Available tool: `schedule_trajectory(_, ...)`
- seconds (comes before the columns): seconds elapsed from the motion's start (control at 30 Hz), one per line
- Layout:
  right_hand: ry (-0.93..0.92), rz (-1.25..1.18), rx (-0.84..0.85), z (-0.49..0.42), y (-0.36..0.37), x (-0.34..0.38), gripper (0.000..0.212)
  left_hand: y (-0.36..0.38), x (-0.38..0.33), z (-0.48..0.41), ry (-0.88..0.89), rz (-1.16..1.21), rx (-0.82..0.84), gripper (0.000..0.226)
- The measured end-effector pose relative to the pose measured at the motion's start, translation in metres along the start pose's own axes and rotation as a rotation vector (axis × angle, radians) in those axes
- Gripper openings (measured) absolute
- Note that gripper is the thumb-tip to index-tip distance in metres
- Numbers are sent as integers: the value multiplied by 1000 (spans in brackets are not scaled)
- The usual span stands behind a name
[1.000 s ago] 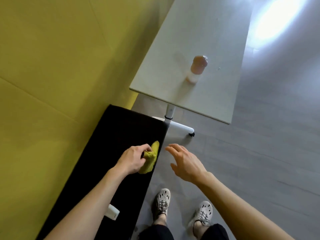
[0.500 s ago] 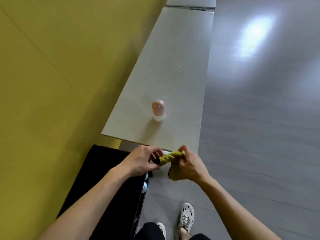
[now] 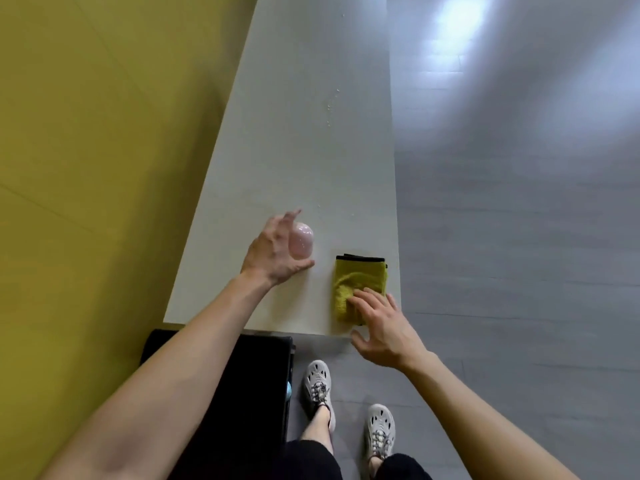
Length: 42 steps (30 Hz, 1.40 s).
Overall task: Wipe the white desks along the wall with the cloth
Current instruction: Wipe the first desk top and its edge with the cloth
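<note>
A long white desk (image 3: 311,150) runs away from me along the yellow wall. A folded yellow-green cloth (image 3: 360,275) with a dark edge lies flat at the desk's near right corner. My right hand (image 3: 381,327) rests its straight fingertips on the cloth's near part, palm hanging over the desk edge. To the left stands a pink bottle (image 3: 302,240) seen from above. My left hand (image 3: 273,254) curls round it, thumb under its near side and fingers over its far side.
Small water drops (image 3: 330,105) dot the desk further along. A black bench (image 3: 242,375) stands against the wall (image 3: 104,168) just before the desk's near end. Grey floor (image 3: 519,237) lies to the right; my feet (image 3: 318,389) stand beside the bench.
I have stepped up to the desk. The cloth, held between both hands, now lies flat on the desk under my right fingers. My left hand let it go and closed round the pink bottle.
</note>
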State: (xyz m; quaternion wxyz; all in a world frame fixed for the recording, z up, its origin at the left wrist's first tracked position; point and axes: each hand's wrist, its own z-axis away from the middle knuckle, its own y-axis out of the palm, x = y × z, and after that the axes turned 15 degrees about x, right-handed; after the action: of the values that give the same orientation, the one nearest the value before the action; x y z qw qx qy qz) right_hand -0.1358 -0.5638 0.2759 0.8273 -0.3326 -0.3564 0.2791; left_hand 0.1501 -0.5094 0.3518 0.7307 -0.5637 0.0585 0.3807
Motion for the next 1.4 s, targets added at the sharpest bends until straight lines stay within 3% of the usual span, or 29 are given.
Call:
schedule_trajectory(0.1,56,-73,-253,-19,7,6,52,-6,12,-10,47,36,-69,61)
schedule_trajectory(0.17,94,-89,-325,-33,5,7,63,-18,22,-16,40,66,-162,61)
schedule_trajectory(0.27,155,-41,-260,-53,7,8,88,-44,38,-45,-11,42,-257,65)
schedule_trajectory(0.33,178,1,-229,-61,18,11,94,-61,47,-75,-62,32,-287,67)
schedule_trajectory(0.47,202,-21,-343,-67,34,19,94,-79,52,-128,-153,39,-306,67)
schedule_trajectory(0.57,201,-57,-379,-66,36,18,100,-81,54,-148,-156,39,-300,76)
schedule_trajectory(0.73,239,-133,-361,-68,33,23,94,-66,71,-143,-233,145,-221,119)
schedule_trajectory(0.8,248,-135,-383,-70,33,24,91,-54,80,-134,-273,201,-169,121)
schedule_trajectory(0.93,245,-119,-434,-73,37,24,89,-52,81,-145,-337,282,-196,97)
schedule_trajectory(1.07,233,-132,-471,-72,39,23,103,-62,68,-184,-316,322,-264,73)
schedule_trajectory(1.2,246,-113,-474,-70,40,25,106,-63,67,-197,-329,287,-154,86)
schedule_trajectory(1.4,274,-139,-402,-81,26,39,85,-30,59,-103,-352,-141,232,126)
